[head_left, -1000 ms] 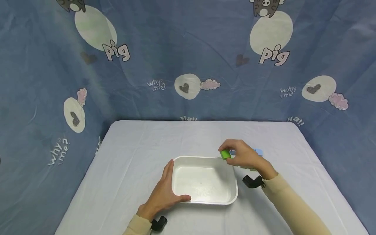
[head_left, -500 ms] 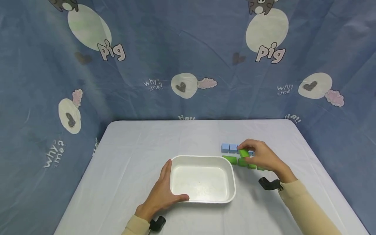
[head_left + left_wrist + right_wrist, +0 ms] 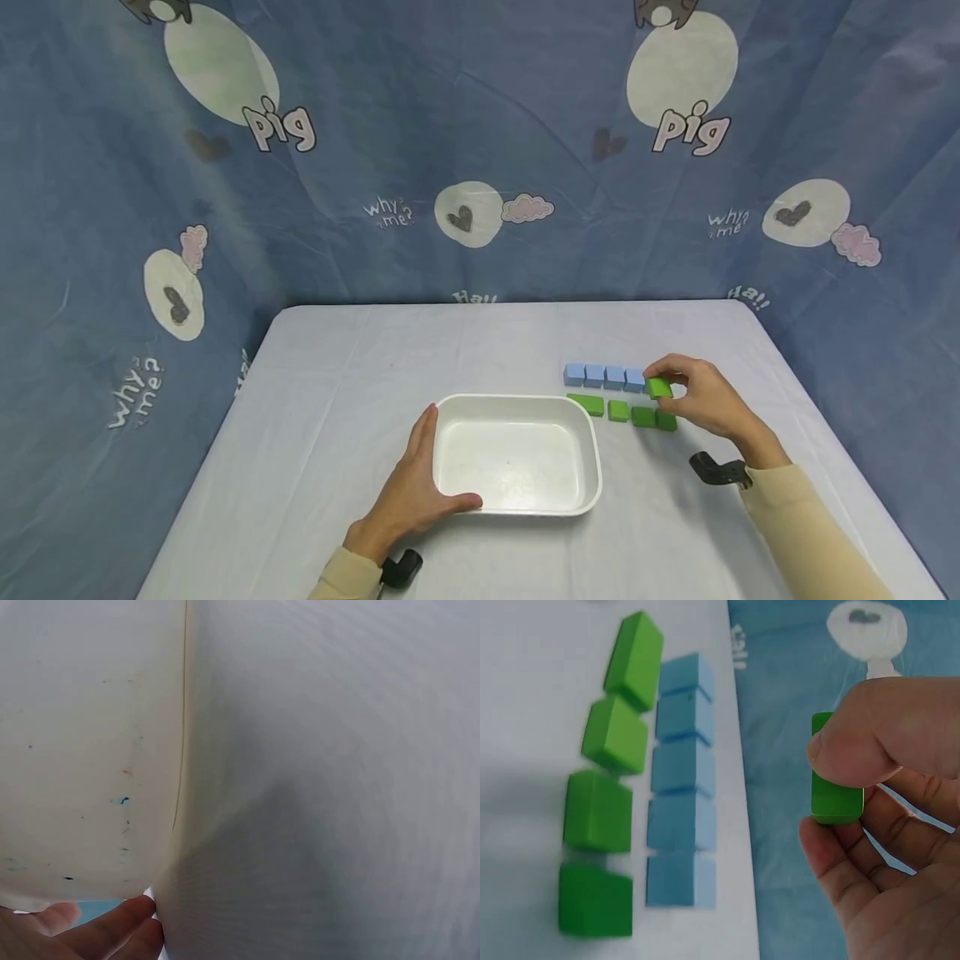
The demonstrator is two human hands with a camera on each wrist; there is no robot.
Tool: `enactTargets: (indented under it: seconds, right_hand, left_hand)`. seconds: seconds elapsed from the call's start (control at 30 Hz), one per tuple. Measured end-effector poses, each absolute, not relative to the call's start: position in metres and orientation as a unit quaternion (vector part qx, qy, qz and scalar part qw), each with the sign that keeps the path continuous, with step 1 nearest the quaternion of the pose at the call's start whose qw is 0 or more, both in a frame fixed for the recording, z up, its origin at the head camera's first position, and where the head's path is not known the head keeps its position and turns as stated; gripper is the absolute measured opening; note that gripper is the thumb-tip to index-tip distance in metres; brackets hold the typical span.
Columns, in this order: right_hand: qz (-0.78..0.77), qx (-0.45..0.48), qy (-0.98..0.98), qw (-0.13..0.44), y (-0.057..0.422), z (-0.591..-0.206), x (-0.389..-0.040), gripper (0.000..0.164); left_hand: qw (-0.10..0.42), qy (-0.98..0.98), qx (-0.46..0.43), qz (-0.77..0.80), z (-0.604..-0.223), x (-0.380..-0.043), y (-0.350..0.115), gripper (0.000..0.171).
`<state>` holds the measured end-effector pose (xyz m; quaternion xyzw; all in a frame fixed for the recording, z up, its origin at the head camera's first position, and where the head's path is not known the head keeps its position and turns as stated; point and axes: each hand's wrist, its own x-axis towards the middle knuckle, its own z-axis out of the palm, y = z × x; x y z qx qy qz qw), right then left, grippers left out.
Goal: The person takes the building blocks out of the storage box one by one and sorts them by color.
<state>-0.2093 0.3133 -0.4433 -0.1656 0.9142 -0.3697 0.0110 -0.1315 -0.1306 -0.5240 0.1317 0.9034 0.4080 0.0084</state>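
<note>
A white rectangular tray (image 3: pixel 516 510) lies on the table, its inside bare. My left hand (image 3: pixel 420 483) holds its near left corner, fingers along the left side and thumb at the front rim. In the left wrist view, fingertips (image 3: pixel 135 915) touch the tray's outer wall. Over the right end of a row of blue blocks (image 3: pixel 594 377), my right hand (image 3: pixel 705 400) pinches a green block (image 3: pixel 659 388) between thumb and fingers. The right wrist view shows this green block (image 3: pixel 837 801) partly covered by the thumb. Below it, other green blocks (image 3: pixel 618 411) form a second row.
A white cloth covers the table (image 3: pixel 360 358). Blue printed fabric (image 3: pixel 337 250) rises behind it and along the sides. The green row begins close to the tray's far right corner, with its leftmost block (image 3: pixel 588 405) longer than the others.
My right hand has carried the green block rightward, from above the tray's far right corner to the right end of the blue row. The left hand stays at the tray.
</note>
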Motion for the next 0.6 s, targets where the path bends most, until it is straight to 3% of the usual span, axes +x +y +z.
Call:
enactTargets:
  seconds: [0.6]
  right_hand:
    - [-0.373,-0.099,0.922,0.021,0.346,-0.459,-0.203,0.038]
  left_hand:
    - [0.003,0.904,0.138,0.405,-0.525,-0.133,-0.130,0.145]
